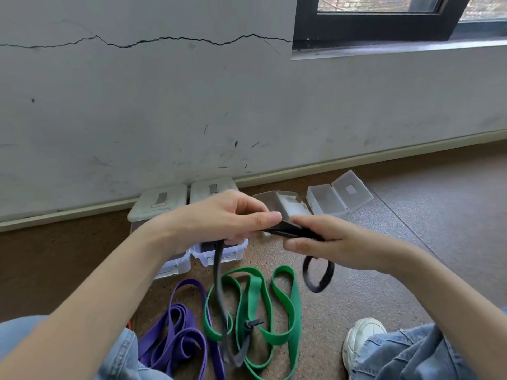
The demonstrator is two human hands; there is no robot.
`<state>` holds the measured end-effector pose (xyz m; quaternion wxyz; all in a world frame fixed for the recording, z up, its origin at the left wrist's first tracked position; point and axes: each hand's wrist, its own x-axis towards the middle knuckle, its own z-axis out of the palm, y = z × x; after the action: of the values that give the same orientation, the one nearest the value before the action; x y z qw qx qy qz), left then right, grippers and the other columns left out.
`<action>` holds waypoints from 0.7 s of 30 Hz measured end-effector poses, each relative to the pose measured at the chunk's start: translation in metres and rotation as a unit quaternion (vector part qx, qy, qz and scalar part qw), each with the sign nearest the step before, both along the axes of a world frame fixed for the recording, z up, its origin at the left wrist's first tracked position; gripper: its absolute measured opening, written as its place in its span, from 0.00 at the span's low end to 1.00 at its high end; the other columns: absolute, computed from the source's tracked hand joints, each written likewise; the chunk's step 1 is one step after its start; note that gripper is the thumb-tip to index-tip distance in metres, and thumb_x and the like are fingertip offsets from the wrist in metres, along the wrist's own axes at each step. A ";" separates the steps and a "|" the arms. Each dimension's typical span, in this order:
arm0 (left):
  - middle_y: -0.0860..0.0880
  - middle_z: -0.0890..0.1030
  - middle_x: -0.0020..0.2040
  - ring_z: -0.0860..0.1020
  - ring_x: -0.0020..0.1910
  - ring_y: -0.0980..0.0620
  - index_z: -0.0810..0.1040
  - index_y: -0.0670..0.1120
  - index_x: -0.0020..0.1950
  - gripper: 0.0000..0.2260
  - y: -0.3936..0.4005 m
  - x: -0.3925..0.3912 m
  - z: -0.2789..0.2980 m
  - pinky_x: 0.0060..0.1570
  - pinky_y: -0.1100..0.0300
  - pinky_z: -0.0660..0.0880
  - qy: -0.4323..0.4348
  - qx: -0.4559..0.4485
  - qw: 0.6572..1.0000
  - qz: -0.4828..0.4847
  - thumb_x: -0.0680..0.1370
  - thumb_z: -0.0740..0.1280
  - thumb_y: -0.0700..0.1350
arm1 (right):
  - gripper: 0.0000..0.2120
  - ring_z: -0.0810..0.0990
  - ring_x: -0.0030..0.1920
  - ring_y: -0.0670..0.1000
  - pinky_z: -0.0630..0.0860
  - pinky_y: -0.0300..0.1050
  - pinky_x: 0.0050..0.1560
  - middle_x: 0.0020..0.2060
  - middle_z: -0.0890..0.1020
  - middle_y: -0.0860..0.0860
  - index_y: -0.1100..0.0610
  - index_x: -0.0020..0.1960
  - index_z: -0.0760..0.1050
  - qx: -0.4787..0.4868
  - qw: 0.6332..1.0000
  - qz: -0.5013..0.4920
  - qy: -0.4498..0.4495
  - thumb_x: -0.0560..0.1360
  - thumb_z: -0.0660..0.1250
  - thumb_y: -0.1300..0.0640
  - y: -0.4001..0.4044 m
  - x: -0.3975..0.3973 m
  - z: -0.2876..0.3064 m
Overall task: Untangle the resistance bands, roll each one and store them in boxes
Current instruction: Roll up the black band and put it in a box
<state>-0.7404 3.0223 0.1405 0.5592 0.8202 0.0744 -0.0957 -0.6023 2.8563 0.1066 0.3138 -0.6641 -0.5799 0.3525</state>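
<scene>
Fingers of my left hand (219,215) and right hand (323,242) both pinch the flat black rubber resistance band (288,232) above the floor; its tail hangs into the green band (285,297). Rolling seems begun. Next I'd judge: free the tail, wind on, toward the open clear plastic box (326,202).

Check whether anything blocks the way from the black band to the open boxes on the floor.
Nothing visible blocks it. Both hands, left and right, hold the black band just in front of the nearer open box; the other open box lies further right. The band's tail still lies across the green band.
</scene>
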 end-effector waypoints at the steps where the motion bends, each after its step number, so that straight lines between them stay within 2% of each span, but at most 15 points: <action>1: 0.52 0.65 0.28 0.61 0.26 0.55 0.81 0.49 0.41 0.14 -0.002 0.000 0.000 0.26 0.66 0.59 0.009 0.005 1.000 0.005 0.74 0.63 0.58 | 0.06 0.70 0.35 0.48 0.67 0.47 0.36 0.34 0.72 0.49 0.53 0.48 0.73 0.014 0.999 -0.018 0.039 0.75 0.65 0.52 -0.002 0.001 0.001; 3: 0.53 0.64 0.27 0.61 0.25 0.56 0.81 0.46 0.41 0.16 -0.001 0.000 0.000 0.25 0.67 0.58 0.002 0.033 0.999 0.026 0.73 0.63 0.58 | 0.07 0.76 0.36 0.46 0.73 0.37 0.38 0.34 0.78 0.48 0.55 0.46 0.74 0.054 0.984 -0.074 0.150 0.70 0.68 0.55 -0.006 0.006 0.004; 4: 0.53 0.64 0.27 0.61 0.25 0.57 0.81 0.47 0.41 0.16 0.001 0.000 0.001 0.25 0.67 0.59 -0.014 0.049 0.998 0.043 0.72 0.63 0.58 | 0.07 0.79 0.38 0.47 0.75 0.35 0.41 0.35 0.80 0.48 0.57 0.46 0.75 0.069 0.974 -0.095 0.196 0.69 0.69 0.58 -0.009 0.010 0.006; 7: 0.51 0.65 0.29 0.62 0.26 0.57 0.82 0.48 0.41 0.15 0.004 0.000 0.002 0.26 0.68 0.60 -0.060 0.067 0.991 0.094 0.68 0.66 0.58 | 0.07 0.83 0.42 0.51 0.79 0.41 0.47 0.40 0.83 0.54 0.61 0.45 0.77 0.061 0.965 -0.116 0.229 0.69 0.69 0.59 -0.010 0.014 0.003; 9: 0.49 0.65 0.29 0.62 0.27 0.56 0.82 0.46 0.40 0.16 0.003 0.001 0.002 0.26 0.69 0.61 -0.079 0.057 0.989 0.115 0.66 0.67 0.58 | 0.08 0.83 0.46 0.56 0.80 0.47 0.52 0.44 0.84 0.59 0.63 0.48 0.77 0.036 0.968 -0.127 0.216 0.70 0.68 0.61 -0.006 0.010 -0.003; 11: 0.48 0.66 0.30 0.63 0.27 0.57 0.81 0.46 0.39 0.15 0.002 0.002 0.003 0.26 0.70 0.61 -0.090 0.056 0.986 0.129 0.67 0.68 0.57 | 0.06 0.83 0.49 0.55 0.79 0.45 0.54 0.46 0.84 0.59 0.63 0.49 0.78 0.025 0.976 -0.123 0.179 0.73 0.67 0.66 -0.003 0.004 -0.008; 14: 0.53 0.64 0.26 0.62 0.24 0.59 0.79 0.45 0.37 0.10 0.006 0.003 0.001 0.26 0.72 0.61 -0.110 0.030 0.980 0.162 0.73 0.69 0.50 | 0.12 0.81 0.44 0.46 0.78 0.38 0.50 0.40 0.83 0.49 0.54 0.44 0.79 0.028 0.990 -0.112 0.084 0.73 0.65 0.70 0.000 0.001 -0.010; 16: 0.54 0.62 0.25 0.61 0.24 0.59 0.78 0.43 0.37 0.09 0.007 0.004 -0.001 0.25 0.71 0.60 -0.119 -0.006 0.977 0.176 0.72 0.69 0.48 | 0.13 0.80 0.40 0.47 0.78 0.40 0.46 0.36 0.81 0.48 0.50 0.40 0.77 0.016 0.992 -0.121 0.017 0.72 0.66 0.69 0.003 0.002 -0.013; 18: 0.55 0.61 0.24 0.59 0.23 0.58 0.75 0.42 0.37 0.09 0.012 0.005 -0.001 0.23 0.70 0.58 -0.139 -0.067 0.968 0.196 0.70 0.68 0.48 | 0.12 0.79 0.40 0.52 0.78 0.44 0.46 0.36 0.81 0.52 0.52 0.38 0.76 -0.014 0.993 -0.112 -0.036 0.71 0.66 0.69 0.003 0.002 -0.019; 19: 0.56 0.61 0.23 0.58 0.22 0.59 0.74 0.43 0.36 0.09 0.015 0.005 -0.001 0.23 0.70 0.58 -0.149 -0.088 0.963 0.205 0.69 0.68 0.48 | 0.10 0.80 0.40 0.53 0.78 0.46 0.47 0.37 0.81 0.54 0.55 0.38 0.76 -0.025 0.993 -0.108 -0.034 0.71 0.66 0.69 0.001 0.003 -0.022; 21: 0.57 0.61 0.23 0.58 0.21 0.59 0.73 0.46 0.33 0.08 0.023 0.005 0.000 0.22 0.69 0.58 -0.157 -0.107 0.958 0.213 0.68 0.68 0.48 | 0.07 0.82 0.40 0.50 0.80 0.43 0.47 0.38 0.83 0.54 0.60 0.42 0.78 -0.017 0.989 -0.141 0.045 0.72 0.66 0.70 -0.003 0.008 -0.025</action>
<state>-0.7354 3.0450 0.1403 0.6560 0.7252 0.1481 0.1480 -0.5938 2.8530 0.0818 0.3748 -0.7278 -0.4601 0.3438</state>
